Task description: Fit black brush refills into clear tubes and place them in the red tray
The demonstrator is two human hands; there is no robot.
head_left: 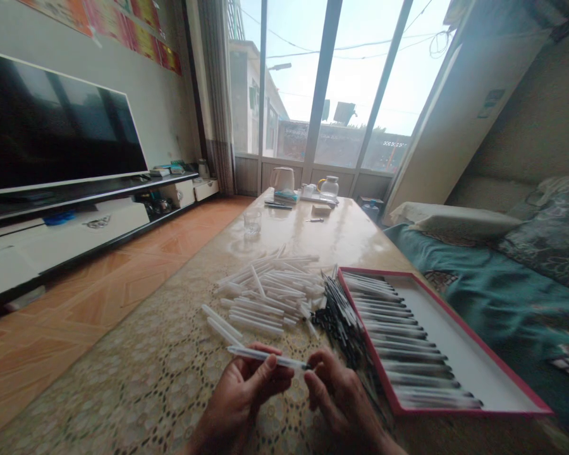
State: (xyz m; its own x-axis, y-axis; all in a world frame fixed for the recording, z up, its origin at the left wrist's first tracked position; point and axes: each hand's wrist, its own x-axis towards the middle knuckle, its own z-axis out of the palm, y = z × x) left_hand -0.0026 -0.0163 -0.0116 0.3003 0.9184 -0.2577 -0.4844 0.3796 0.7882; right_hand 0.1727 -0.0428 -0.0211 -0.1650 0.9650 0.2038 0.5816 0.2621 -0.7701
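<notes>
My left hand [246, 392] is closed around a clear pen barrel [265, 357] held level just above the table. My right hand [334, 392] pinches the barrel's right end, where a dark tip shows. Beyond the hands lies a pile of empty clear barrels [270, 291]. To its right is a heap of thin black refills [341, 316]. A red-rimmed white box lid [459, 328] at the right holds several finished pens laid in a row.
The long table [171, 366] has a lace-patterned cover. At its far end stand a glass [252, 222], a white kettle [282, 180] and a jar [329, 187]. A television [52, 126] lines the left wall; a teal-covered sofa [502, 297] runs along the right.
</notes>
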